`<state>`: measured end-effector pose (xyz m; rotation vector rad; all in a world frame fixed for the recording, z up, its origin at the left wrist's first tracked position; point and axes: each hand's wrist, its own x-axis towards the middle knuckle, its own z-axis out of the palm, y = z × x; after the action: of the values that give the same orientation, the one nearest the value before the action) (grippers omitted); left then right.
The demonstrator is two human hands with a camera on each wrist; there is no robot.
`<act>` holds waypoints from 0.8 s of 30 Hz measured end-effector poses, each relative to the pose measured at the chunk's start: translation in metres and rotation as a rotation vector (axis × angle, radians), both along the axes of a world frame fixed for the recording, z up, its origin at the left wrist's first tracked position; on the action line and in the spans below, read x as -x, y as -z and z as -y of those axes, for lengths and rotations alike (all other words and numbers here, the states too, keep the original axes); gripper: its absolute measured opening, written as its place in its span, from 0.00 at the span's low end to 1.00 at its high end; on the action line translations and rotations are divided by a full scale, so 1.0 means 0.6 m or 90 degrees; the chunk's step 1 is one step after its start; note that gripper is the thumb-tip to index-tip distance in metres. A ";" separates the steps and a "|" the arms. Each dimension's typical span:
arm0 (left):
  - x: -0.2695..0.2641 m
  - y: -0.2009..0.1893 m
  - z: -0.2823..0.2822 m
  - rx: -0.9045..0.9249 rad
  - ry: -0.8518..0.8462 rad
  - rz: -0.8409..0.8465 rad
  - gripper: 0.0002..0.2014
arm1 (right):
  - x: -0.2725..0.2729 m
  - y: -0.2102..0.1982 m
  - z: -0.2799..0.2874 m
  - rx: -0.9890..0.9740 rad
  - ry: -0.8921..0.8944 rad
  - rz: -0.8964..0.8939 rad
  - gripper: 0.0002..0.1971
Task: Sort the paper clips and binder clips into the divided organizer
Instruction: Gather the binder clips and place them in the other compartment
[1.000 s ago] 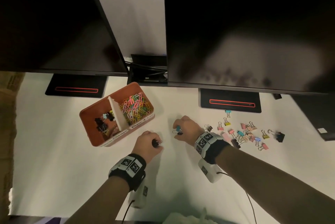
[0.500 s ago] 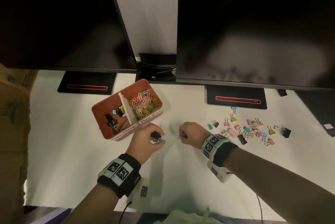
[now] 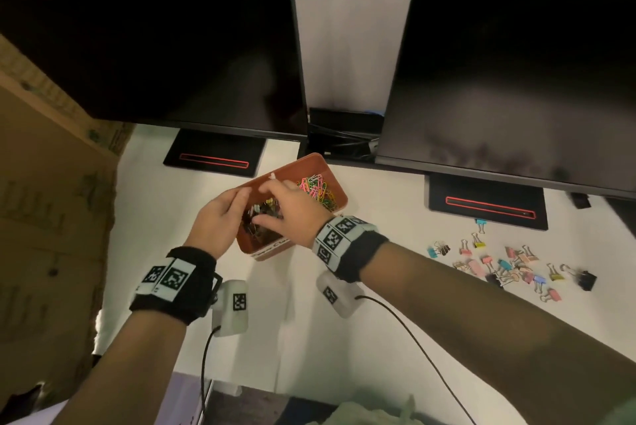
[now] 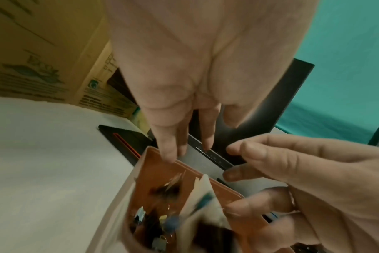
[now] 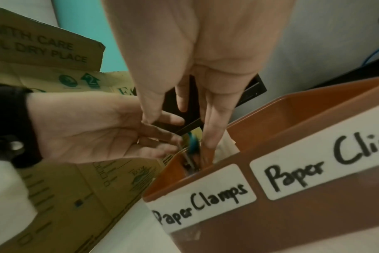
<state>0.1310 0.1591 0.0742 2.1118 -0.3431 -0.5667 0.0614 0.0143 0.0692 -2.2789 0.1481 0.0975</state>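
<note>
The orange divided organizer (image 3: 309, 160) stands before the monitors, with coloured paper clips (image 3: 318, 189) in its right compartment and binder clips (image 3: 263, 214) in the left one, labelled "Paper Clamps" (image 5: 201, 205). Both hands hover over that left compartment. My left hand (image 3: 237, 199) has its palm up and fingers straight, holding nothing. My right hand (image 3: 275, 204) points its straight fingers (image 5: 214, 119) down into the box. A blue binder clip (image 5: 193, 142), blurred, is in the air between the hands just above the rim. More binder clips (image 3: 509, 266) lie scattered on the table at the right.
Two dark monitors (image 3: 516, 80) on black stands (image 3: 485, 204) fill the back of the white table. A cardboard box (image 3: 51, 218) stands at the left edge. Cables (image 3: 406, 328) run from the wrist cameras toward me.
Both hands went left and back from the table to above the organizer's left compartment. Their fingers have spread, and the clips they pinched are let go.
</note>
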 end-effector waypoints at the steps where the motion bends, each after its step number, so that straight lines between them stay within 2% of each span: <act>1: 0.005 -0.008 0.002 -0.012 0.010 0.008 0.16 | 0.002 -0.001 0.005 -0.003 0.008 -0.004 0.23; 4: 0.027 -0.027 0.018 0.005 0.048 0.022 0.16 | 0.041 0.001 0.039 -0.004 -0.008 0.010 0.18; 7: 0.051 -0.014 0.049 0.007 0.130 0.050 0.12 | 0.118 0.025 0.098 0.015 -0.010 0.005 0.15; 11: 0.105 0.020 0.114 0.016 0.273 0.022 0.07 | 0.246 0.070 0.196 0.111 0.099 -0.105 0.21; 14: 0.158 0.049 0.174 0.004 0.345 -0.004 0.15 | 0.331 0.086 0.256 0.127 0.203 -0.219 0.30; 16: 0.191 0.069 0.213 -0.025 0.397 0.003 0.22 | 0.371 0.095 0.281 0.150 0.221 -0.268 0.37; 20: 0.249 0.116 0.281 -0.091 0.497 0.027 0.35 | 0.409 0.121 0.309 0.211 0.191 -0.318 0.44; 24: 0.291 0.154 0.332 -0.188 0.539 0.057 0.44 | 0.400 0.144 0.317 0.257 0.142 -0.308 0.45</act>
<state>-0.0434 -0.0400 -0.0181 2.2163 -1.3002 -1.0502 -0.1789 -0.1761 -0.0174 -2.5785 0.7287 0.5439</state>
